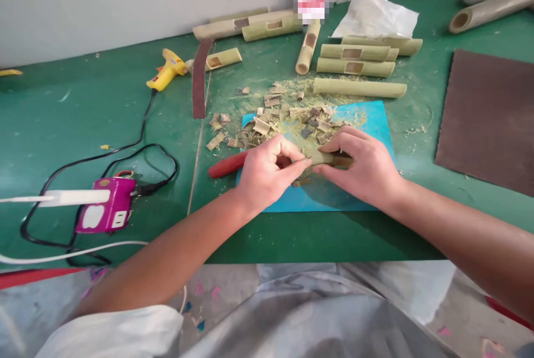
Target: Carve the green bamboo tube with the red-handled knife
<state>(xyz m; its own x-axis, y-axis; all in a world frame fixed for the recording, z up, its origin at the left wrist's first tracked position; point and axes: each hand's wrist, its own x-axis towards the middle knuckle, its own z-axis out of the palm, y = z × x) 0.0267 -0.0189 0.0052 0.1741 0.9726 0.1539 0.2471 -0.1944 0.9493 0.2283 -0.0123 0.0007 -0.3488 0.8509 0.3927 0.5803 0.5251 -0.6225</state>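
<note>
Over the blue mat [362, 202], a short bamboo tube [320, 157] is held between my two hands, with much of it covered by fingers. My left hand [271, 172] is closed, its thumb and fingertips pinching at the tube's left end. Around the tube's right part, my right hand [362, 163] grips with thumb below and fingers above. A red handle [227, 165] sticks out from behind my left hand; its other end is hidden. Bamboo chips [262, 126] and pale shavings lie scattered just beyond my hands.
Several bamboo tubes, some with square notches [354, 67], lie at the back. A yellow glue gun [169, 71] and a sandpaper strip [200, 85] lie left. Its black cord runs near a purple power adapter [106, 205]. A brown sheet [486, 124] lies right, white paper [375, 16] behind.
</note>
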